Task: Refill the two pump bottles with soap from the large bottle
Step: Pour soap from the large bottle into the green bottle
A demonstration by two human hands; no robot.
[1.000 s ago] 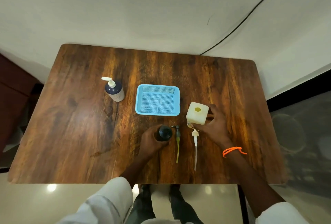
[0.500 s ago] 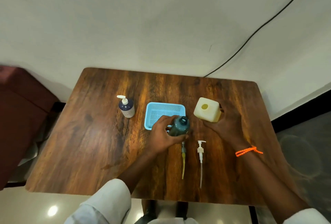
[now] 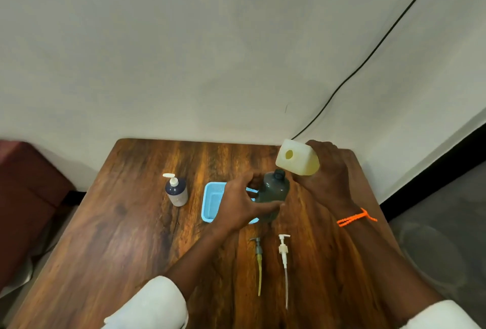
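Table bare toward 9 o'clock; left hand grips dark bottle, right hand grips jug, mouth tipped toward maybe 8 o'clock.

Blue basket on wooden table; black cable on wall.

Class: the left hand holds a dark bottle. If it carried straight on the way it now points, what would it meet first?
Probably the large bottle in the right hand; depth is unclear.

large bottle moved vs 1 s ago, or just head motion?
Yes. The large bottle, gripped by the right hand, is now lifted and tilted above the dark bottle; earlier it stood on the table right of the blue basket.
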